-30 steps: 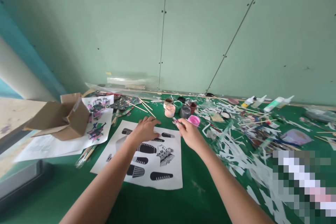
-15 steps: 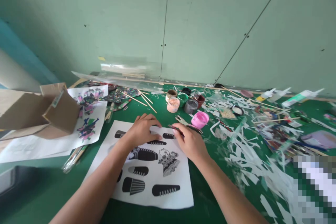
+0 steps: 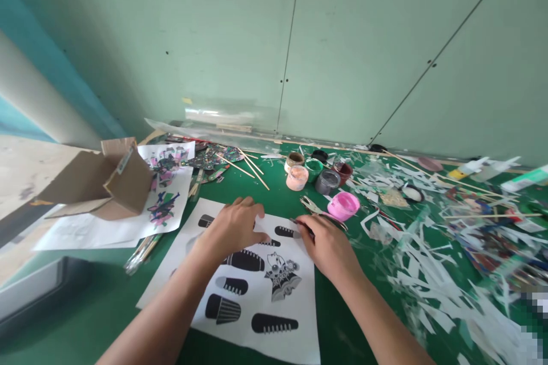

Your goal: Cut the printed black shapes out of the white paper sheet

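Observation:
A white printed sheet (image 3: 252, 336) with black and grey shapes, among them a winged figure and several lace-edged pieces, lies on the green table. My left hand (image 3: 240, 225) rests on its upper part, thumb and fingers apart, with nothing visible in it. At the upper right corner, my right hand (image 3: 329, 244) is closed around a thin dark tool (image 3: 294, 220). Only its tip side shows, so its kind is unclear. Just beyond that hand lie pliers (image 3: 309, 203) with dark handles, next to a pink paint jar (image 3: 343, 205).
Further paint jars (image 3: 297, 177) stand behind the hands. To the left are an open cardboard box (image 3: 128, 191), coloured printed sheets (image 3: 173, 182), wrapped brushes (image 3: 143, 254) and a dark-and-grey object (image 3: 38, 291). White paper scraps (image 3: 428, 274) cover the right side; glue bottles (image 3: 468, 168) lie behind.
The view has turned slightly left, so the table's things sit farther right. Both hands keep nearly the same places on the sheet, and the right still grips the thin tool.

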`<state>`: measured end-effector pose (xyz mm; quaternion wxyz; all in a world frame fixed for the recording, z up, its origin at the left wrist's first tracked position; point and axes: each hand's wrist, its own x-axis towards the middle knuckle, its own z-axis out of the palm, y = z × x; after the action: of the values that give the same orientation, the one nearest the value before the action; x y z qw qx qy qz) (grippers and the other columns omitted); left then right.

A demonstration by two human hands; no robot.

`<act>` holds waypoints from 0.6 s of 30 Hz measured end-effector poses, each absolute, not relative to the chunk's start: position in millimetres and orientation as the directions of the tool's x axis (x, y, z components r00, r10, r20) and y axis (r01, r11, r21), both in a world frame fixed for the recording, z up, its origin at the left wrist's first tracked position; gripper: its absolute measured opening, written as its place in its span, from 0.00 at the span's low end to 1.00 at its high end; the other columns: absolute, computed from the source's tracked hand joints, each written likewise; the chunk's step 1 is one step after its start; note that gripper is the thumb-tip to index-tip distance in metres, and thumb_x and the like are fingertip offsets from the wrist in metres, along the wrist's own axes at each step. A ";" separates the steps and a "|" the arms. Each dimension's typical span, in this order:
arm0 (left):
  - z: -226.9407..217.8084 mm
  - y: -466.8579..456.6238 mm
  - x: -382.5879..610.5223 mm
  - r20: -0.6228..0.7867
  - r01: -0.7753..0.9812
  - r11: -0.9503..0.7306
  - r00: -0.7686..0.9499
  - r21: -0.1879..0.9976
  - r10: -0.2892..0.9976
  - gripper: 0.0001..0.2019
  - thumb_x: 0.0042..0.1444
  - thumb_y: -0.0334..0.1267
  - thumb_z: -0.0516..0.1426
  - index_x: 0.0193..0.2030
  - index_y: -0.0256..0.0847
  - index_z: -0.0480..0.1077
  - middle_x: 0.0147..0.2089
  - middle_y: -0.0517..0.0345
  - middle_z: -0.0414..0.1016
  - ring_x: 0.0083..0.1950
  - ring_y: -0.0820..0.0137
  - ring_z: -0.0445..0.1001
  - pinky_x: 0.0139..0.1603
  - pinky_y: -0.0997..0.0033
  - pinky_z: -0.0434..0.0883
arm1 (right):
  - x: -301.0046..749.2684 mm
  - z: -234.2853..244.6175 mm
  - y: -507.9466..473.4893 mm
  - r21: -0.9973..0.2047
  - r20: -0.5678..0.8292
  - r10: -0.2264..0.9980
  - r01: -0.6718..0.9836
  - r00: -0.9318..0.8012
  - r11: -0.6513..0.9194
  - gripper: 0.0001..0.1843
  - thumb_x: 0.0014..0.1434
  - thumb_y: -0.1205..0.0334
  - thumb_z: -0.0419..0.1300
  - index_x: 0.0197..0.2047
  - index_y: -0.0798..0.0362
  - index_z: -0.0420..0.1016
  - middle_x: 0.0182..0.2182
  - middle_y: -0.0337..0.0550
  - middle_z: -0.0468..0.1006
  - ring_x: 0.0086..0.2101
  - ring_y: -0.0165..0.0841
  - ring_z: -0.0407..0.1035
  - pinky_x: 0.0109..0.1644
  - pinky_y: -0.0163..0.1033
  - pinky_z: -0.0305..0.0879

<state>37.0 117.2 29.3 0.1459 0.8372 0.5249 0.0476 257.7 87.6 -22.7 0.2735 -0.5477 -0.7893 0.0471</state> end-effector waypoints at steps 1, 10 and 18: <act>29.0 116.2 37.1 -0.056 0.872 -0.401 0.432 0.282 0.900 0.16 0.49 0.47 0.65 0.42 0.43 0.72 0.40 0.55 0.71 0.44 0.60 0.71 0.41 0.65 0.66 | 257.9 -21.4 87.0 -0.382 0.378 0.889 0.831 -0.259 0.405 0.13 0.65 0.63 0.49 0.41 0.49 0.75 0.36 0.44 0.79 0.37 0.37 0.73 0.36 0.38 0.66; 26.5 121.2 40.2 -0.104 0.861 -0.422 0.465 0.283 0.879 0.11 0.48 0.45 0.65 0.34 0.43 0.71 0.36 0.58 0.71 0.39 0.64 0.72 0.37 0.68 0.64 | 254.6 -13.5 80.5 -0.487 0.325 0.871 0.725 -0.367 0.487 0.14 0.65 0.62 0.50 0.42 0.48 0.77 0.34 0.42 0.80 0.32 0.32 0.74 0.33 0.33 0.67; 10.2 130.2 50.1 -0.008 0.909 -0.250 0.268 0.335 0.963 0.08 0.57 0.42 0.57 0.29 0.44 0.70 0.30 0.61 0.72 0.33 0.70 0.71 0.32 0.72 0.61 | 253.9 -27.7 82.7 -0.422 0.411 0.870 0.788 -0.274 0.448 0.15 0.65 0.60 0.50 0.44 0.48 0.78 0.36 0.44 0.81 0.33 0.33 0.75 0.33 0.34 0.68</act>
<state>50.1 130.2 10.2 0.1376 0.7844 0.5966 0.0995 253.9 82.7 -27.7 0.3022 -0.5212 -0.7953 0.0672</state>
